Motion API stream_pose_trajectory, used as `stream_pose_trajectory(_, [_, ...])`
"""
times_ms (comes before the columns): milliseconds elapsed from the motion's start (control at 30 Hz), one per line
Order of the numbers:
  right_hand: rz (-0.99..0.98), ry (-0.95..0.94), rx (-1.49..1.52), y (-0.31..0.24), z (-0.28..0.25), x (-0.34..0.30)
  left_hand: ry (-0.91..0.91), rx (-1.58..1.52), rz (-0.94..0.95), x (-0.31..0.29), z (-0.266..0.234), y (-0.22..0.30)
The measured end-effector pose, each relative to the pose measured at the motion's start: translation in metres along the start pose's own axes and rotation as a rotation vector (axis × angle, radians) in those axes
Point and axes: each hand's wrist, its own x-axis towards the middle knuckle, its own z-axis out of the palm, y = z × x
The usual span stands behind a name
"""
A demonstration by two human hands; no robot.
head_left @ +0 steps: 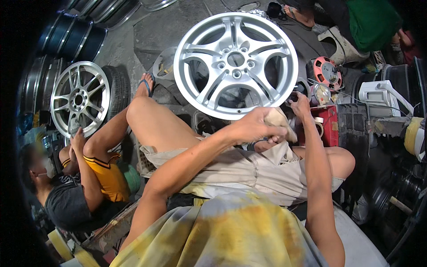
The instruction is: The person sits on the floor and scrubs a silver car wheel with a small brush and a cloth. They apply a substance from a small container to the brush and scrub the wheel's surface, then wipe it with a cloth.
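A silver five-spoke alloy wheel stands facing me in front of my knees. My left hand is closed on a folded beige cloth just below the wheel's lower right edge. The cloth hangs partly over the hand's far side. My right hand is at the wheel's lower right rim with its fingers bent around the edge; part of the grip is hidden behind the rim.
On the left, a person sits beside another multi-spoke wheel. Stacked dark rims stand behind. At right are an orange-red round device, a red box and a white appliance. Another person's foot shows at the back.
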Motion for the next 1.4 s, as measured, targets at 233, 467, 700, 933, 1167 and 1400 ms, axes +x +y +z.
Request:
stream_pose_trajectory(233, [-0.214, 0.292, -0.232, -0.012, -0.006, -0.007, 0.382, 1.021, 0.433, 0.005, -0.043, -0.018])
stream_pose_trajectory(467, [-0.138, 0.156, -0.226, 0.008, -0.002, 0.0, 0.266, 0.387, 0.072, -0.003, -0.04, -0.027])
stream_pose_trajectory(700, [0.303, 0.193, 0.444, -0.081, -0.098, -0.032, 0.483, -0.068, 0.315, 0.015, -0.014, 0.003])
stream_pose_trajectory(933, [0.33, 0.047, 1.377, -0.194, -0.057, -0.126, 0.68, 0.714, 0.809, 0.072, 0.021, -0.02])
stream_pose_trajectory(1167, [0.413, -0.136, 1.954, -0.219, -0.028, -0.137, 0.613, 1.143, 0.698, 0.049, -0.021, -0.031])
stream_pose_trajectory(1400, [0.249, -0.255, 1.513, -0.215, -0.023, -0.133, 0.657, 0.748, 0.551, 0.044, -0.044, -0.034])
